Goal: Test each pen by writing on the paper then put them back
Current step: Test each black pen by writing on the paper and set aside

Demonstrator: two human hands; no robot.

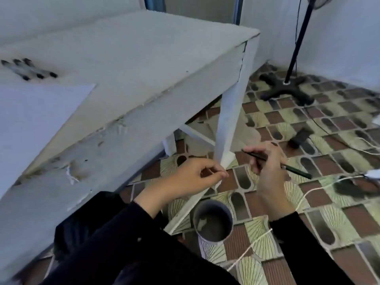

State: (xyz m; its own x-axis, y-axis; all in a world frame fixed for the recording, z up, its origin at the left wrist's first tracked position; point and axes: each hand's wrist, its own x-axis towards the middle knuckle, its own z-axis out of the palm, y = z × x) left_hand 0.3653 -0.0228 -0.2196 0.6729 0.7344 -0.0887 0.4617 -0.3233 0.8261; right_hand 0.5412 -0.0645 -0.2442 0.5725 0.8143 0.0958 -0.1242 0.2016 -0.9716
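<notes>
Tiled floor [329, 124] lies under both hands, off the bench [144, 58] edge. My right grip [269, 171] clasps the dark pen [298, 171], its axis slanting lower-right to upper-left. The paper [30, 112] lies well up-left on the bench. My left grip [185, 179] has its fingers curled together; on what, I cannot tell.

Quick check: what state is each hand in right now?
Left hand: fingers curled; cannot tell whether it holds anything.
Right hand: grips the dark pen.

Long black sleeves [123, 229] reach both wrists, leaving the left hand [191, 179] and right hand [269, 173] bare.
</notes>
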